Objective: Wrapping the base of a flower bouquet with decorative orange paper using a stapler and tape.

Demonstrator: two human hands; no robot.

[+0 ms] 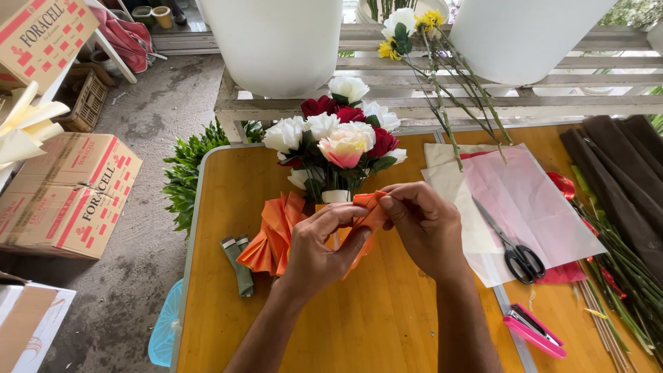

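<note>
While both hands work the orange paper, we see a bouquet standing at the table's far edge.

Largest first: the wooden table (359, 324); then the bouquet (338, 141) of white, red and peach roses near its far edge; the pleated orange paper (276, 238) wrapped at its base; our left hand (319, 254) and right hand (423, 224), fingers pinching a paper fold, perhaps creasing it; black scissors (512, 250) on pink tissue (532, 207) toward the right edge; a pink stapler (534, 331) near the front edge.
</note>
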